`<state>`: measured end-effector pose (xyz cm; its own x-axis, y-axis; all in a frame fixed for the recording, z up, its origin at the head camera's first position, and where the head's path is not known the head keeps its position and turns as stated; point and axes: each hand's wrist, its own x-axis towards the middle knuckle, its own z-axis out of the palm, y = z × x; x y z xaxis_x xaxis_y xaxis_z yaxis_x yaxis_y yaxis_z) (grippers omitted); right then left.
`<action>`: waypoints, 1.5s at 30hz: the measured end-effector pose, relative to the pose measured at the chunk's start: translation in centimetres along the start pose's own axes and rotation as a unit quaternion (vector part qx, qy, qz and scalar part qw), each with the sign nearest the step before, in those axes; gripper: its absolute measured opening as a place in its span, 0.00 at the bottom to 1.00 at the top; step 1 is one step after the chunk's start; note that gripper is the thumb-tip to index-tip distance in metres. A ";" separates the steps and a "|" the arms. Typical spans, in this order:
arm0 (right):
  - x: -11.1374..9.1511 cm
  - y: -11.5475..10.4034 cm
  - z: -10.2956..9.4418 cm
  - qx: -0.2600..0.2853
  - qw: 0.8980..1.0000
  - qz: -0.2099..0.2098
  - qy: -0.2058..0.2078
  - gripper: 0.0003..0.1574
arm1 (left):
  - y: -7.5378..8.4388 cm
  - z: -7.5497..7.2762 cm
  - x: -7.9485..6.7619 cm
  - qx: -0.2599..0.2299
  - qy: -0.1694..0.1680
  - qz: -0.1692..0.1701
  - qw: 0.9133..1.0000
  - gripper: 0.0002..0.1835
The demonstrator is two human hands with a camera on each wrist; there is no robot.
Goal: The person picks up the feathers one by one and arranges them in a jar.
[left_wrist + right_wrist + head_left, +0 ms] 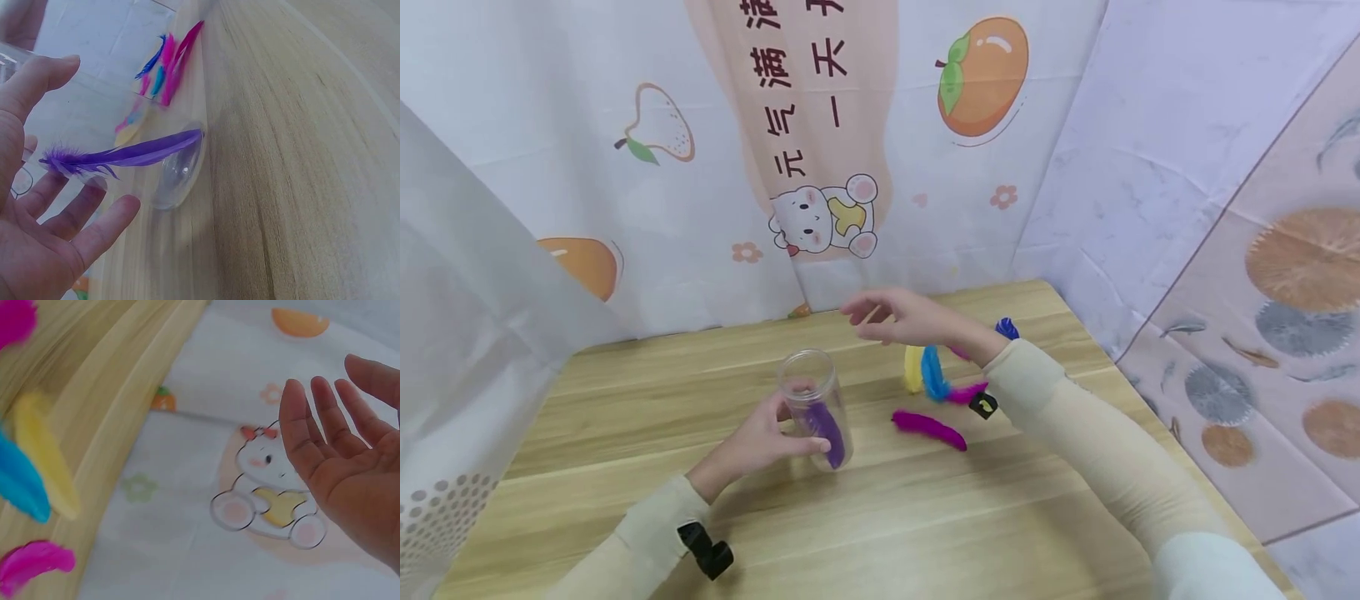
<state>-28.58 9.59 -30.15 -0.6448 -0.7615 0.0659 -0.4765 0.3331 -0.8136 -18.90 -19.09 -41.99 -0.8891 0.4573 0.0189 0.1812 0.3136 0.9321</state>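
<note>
My left hand (pixel 760 442) holds a clear plastic cup (pixel 806 367) around its side, thumb and fingers on opposite sides. Through the cup's wall shows a purple feather (pixel 147 151), lying lengthwise with its tip toward the base. My right hand (pixel 901 317) is raised above the table to the right of the cup, its fingers loosely bent and holding nothing. Below that hand lie a yellow feather (pixel 913 368) and a light blue feather (pixel 933 373). Nearer the front is a magenta feather (pixel 928 429).
Another magenta feather (pixel 967 393) lies beside the light blue one. Behind the right forearm, a dark blue feather (pixel 1007 328) is partly visible. The wooden table (pixel 700 375) meets a printed curtain (pixel 700 217) at its back edge.
</note>
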 end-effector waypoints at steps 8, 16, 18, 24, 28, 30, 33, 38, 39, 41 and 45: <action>-0.9 3.9 -1.5 -0.108 0.992 0.057 -0.020 0.33 | -0.2 -0.2 -0.3 0.008 0.013 -0.008 1.000 0.44; -2.7 7.4 -2.7 -0.177 0.979 0.093 -0.046 0.42 | -0.2 -0.3 -0.1 0.019 0.008 0.004 1.000 0.43; -3.0 8.1 -2.9 -0.189 0.977 0.091 -0.045 0.42 | -0.2 -0.2 -0.1 0.017 0.005 0.010 1.000 0.43; -3.4 9.5 -3.0 -0.218 0.970 0.095 -0.043 0.44 | -0.3 0.1 -0.1 0.006 0.005 0.014 1.000 0.42; -3.4 10.3 -2.8 -0.228 0.966 0.107 -0.051 0.48 | -0.2 0.0 0.0 0.005 0.005 0.005 1.000 0.43; -3.5 10.8 -2.6 -0.223 0.966 0.119 -0.060 0.50 | -0.2 -0.1 0.1 0.006 0.006 0.005 1.000 0.43; -3.7 11.5 -2.3 -0.205 0.964 0.152 -0.074 0.54 | -0.2 -0.2 0.3 0.007 0.007 0.008 1.000 0.42; -3.7 12.7 -1.6 -0.220 0.955 0.176 -0.087 0.59 | -0.3 -0.1 0.3 -0.001 0.003 0.020 1.000 0.43; -3.7 12.8 -1.5 -0.225 0.954 0.177 -0.087 0.59 | -0.3 -0.1 0.2 -0.003 0.002 0.021 1.000 0.43; -3.7 13.1 -1.2 -0.238 0.951 0.177 -0.089 0.60 | -0.3 0.0 0.1 -0.003 0.001 0.023 1.000 0.42; -3.8 13.5 -0.7 -0.251 0.948 0.173 -0.095 0.58 | -0.1 0.0 -0.1 0.003 0.005 0.012 1.000 0.42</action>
<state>-33.00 17.35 -40.96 -0.7177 -0.6289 -0.2991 -0.5109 0.7673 -0.3875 -18.79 -19.18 -42.07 -0.8881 0.4574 0.0449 0.2057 0.3082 0.9288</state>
